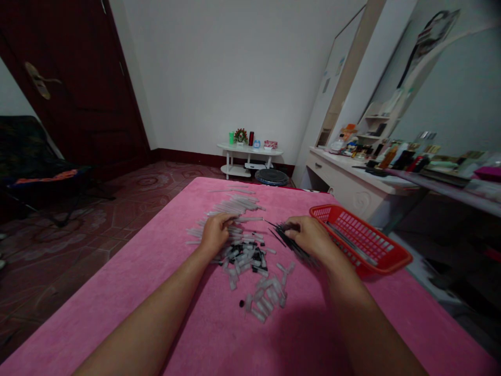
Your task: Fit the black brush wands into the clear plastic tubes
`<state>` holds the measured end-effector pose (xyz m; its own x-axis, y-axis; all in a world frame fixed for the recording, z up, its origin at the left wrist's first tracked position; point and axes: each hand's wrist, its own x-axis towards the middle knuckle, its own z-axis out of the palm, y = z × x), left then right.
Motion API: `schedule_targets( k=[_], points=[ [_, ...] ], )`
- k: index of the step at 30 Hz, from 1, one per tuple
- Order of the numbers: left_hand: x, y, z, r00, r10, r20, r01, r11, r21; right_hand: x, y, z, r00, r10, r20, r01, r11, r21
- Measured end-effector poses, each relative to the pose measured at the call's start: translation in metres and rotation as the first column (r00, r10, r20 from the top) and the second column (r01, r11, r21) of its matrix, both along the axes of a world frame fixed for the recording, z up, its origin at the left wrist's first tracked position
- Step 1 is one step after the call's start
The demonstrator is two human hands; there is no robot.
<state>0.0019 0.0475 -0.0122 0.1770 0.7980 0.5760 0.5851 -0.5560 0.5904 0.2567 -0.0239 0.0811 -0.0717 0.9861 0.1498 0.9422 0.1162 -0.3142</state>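
My left hand is closed in a pinch around a slim clear pen barrel, whose free end points right. In my right hand is a bundle of thin dark pen refills, fanned out toward the left. One refill sticks out and its tip is close to the barrel's end; whether they touch I cannot tell. Many clear pen barrels lie in a row beyond and beneath my left hand. Nearer to me is a heap of small clear and black pen parts. Clear caps form another pile closer still.
A red plastic basket with some long thin pieces inside stands right of my right hand. Pink cloth covers the table. A cluttered dresser is on the right, and a low white stand is against the far wall.
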Motion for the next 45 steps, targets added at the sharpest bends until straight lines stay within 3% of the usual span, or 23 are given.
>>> schedule_targets(
  k=[5,10,18,22,24,26,29,31,33,35,41,45],
  points=[
    [0.0,-0.003,0.004,0.979,0.036,-0.203,-0.014,0.994,0.106,-0.002,-0.002,0.004,0.993,-0.048,0.112,0.046,0.999,0.022],
    [0.003,-0.007,0.008,0.955,0.04,-0.294,-0.001,0.991,0.132,-0.006,-0.001,0.003,0.991,-0.048,0.125,0.043,0.998,0.049],
    [0.016,-0.022,0.022,0.873,-0.119,-0.473,0.2,0.972,0.123,-0.016,-0.003,0.003,0.995,0.06,0.083,-0.068,0.993,0.097],
    [0.021,-0.026,0.024,0.856,-0.165,-0.49,0.25,0.962,0.111,-0.027,-0.003,0.0,0.993,0.12,0.011,-0.12,0.987,0.109],
    [0.021,-0.025,0.021,0.881,-0.162,-0.444,0.233,0.966,0.11,-0.032,-0.002,-0.002,0.984,0.133,-0.117,-0.104,0.969,0.223],
    [0.019,-0.022,0.018,0.936,-0.112,-0.334,0.161,0.979,0.123,-0.035,-0.002,-0.003,0.956,0.119,-0.269,0.0,0.915,0.404],
    [0.012,-0.014,0.014,0.998,0.033,-0.046,-0.028,0.993,0.112,-0.033,0.002,-0.009,0.898,0.076,-0.433,0.186,0.827,0.531],
    [0.008,-0.009,0.014,0.98,0.098,0.171,-0.108,0.993,0.051,-0.031,0.006,-0.017,0.891,0.059,-0.451,0.18,0.865,0.469],
    [0.006,-0.006,0.015,0.934,0.125,0.335,-0.129,0.992,-0.009,-0.031,0.01,-0.03,0.919,0.078,-0.386,0.068,0.933,0.352],
    [0.005,-0.004,0.016,0.894,0.127,0.429,-0.12,0.992,-0.042,-0.034,0.012,-0.043,0.957,0.114,-0.265,-0.045,0.966,0.253],
    [0.009,-0.004,0.015,0.875,0.083,0.476,-0.06,0.996,-0.063,-0.048,0.009,-0.063,0.984,0.125,0.126,-0.136,0.987,0.082],
    [0.012,-0.006,0.016,0.881,0.068,0.469,-0.043,0.997,-0.065,-0.05,0.008,-0.066,0.967,0.144,0.209,-0.151,0.988,0.022]
  ],
)
